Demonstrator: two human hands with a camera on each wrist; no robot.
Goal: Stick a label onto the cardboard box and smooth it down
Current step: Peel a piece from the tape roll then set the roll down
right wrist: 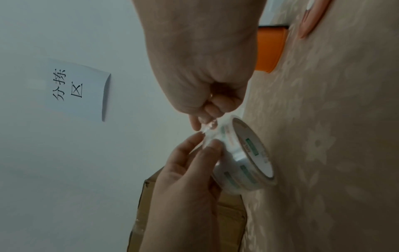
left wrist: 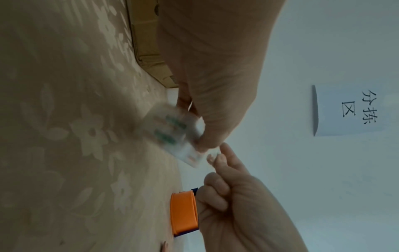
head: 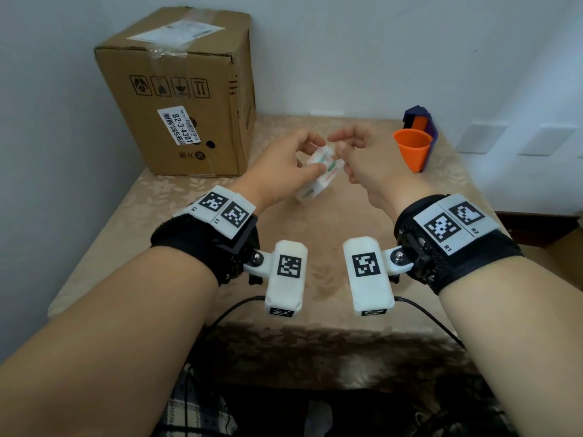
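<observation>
Head view: roll of clear tape (head: 318, 175) held above tablecloth (head: 157, 222), gripped by left hand (head: 277, 171), thumb on its face. Right hand (head: 362, 162) pinching loose tape end at roll's top edge. Cardboard box (head: 176, 89) upright at back left, apart from both hands; orange cup (head: 411, 149) at right.

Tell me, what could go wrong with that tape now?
The right hand only pinches a tiny bit of the tape's end, so it might slip and stick back onto the roll. The left hand holds the roll above the table by its fingertips; a hard pull might yank it loose.
</observation>
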